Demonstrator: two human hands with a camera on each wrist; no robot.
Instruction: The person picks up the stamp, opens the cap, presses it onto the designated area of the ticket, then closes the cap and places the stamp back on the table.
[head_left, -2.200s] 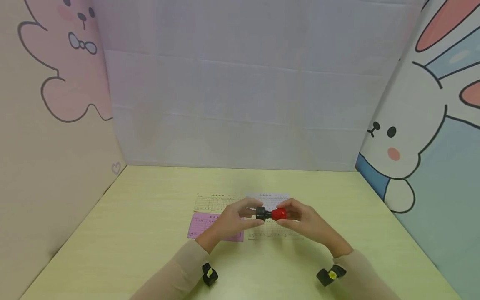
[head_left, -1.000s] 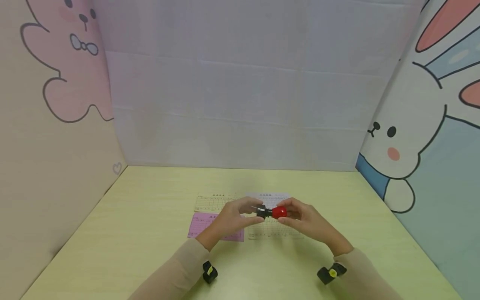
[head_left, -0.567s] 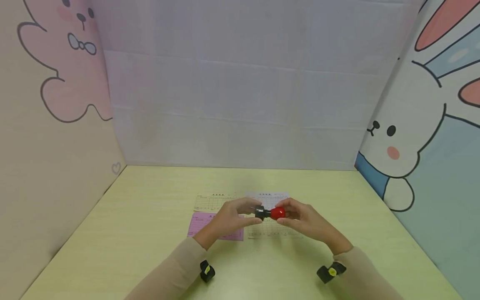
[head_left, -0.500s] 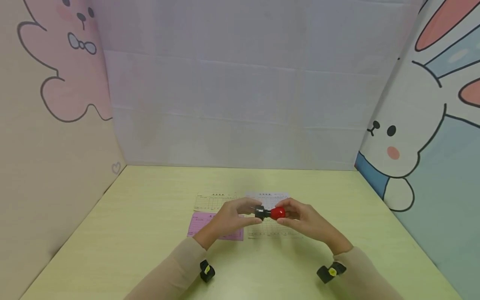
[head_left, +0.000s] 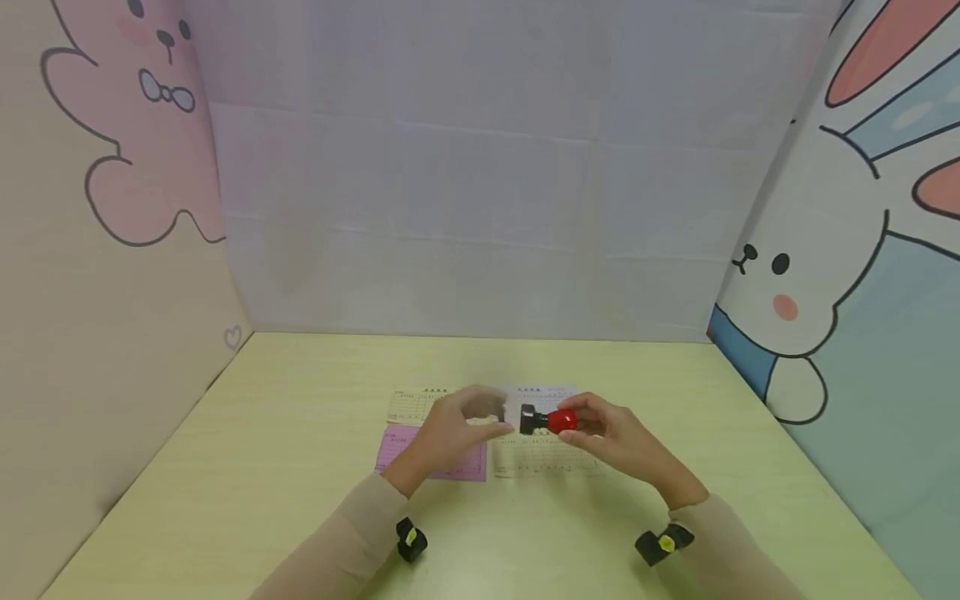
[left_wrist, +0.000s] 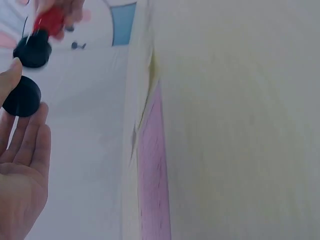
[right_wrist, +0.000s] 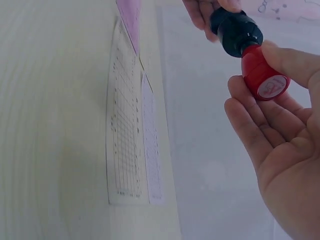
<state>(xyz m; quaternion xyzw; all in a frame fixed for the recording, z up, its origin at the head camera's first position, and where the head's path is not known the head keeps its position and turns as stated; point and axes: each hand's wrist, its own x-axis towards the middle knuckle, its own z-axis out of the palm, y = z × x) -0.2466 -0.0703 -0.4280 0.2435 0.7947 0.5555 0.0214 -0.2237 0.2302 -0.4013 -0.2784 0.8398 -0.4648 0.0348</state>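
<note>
My right hand (head_left: 622, 440) pinches a stamp by its red handle, with the black base of the stamp (head_left: 561, 420) turned left. A round pale label shows on the end of the red handle (right_wrist: 260, 72) in the right wrist view. Between thumb and fingers, my left hand (head_left: 448, 429) holds a round black cap (left_wrist: 22, 97), partly hidden by the fingers in the head view. A narrow gap separates the cap from the stamp base. Both hands are raised over the printed forms.
Printed slips lie together on the pale table (head_left: 300, 467): a purple form (head_left: 393, 450) at front left, a yellowish form (head_left: 412, 406) behind it, a white form (head_left: 543, 398) at back right and a cream form (head_left: 547, 458) at front right. Cartoon-patterned side walls and a white backdrop (head_left: 480, 208) surround the table.
The left hand has moved left and pulled the black cap off the stamp base. The right hand keeps its hold on the red handle and has shifted slightly right.
</note>
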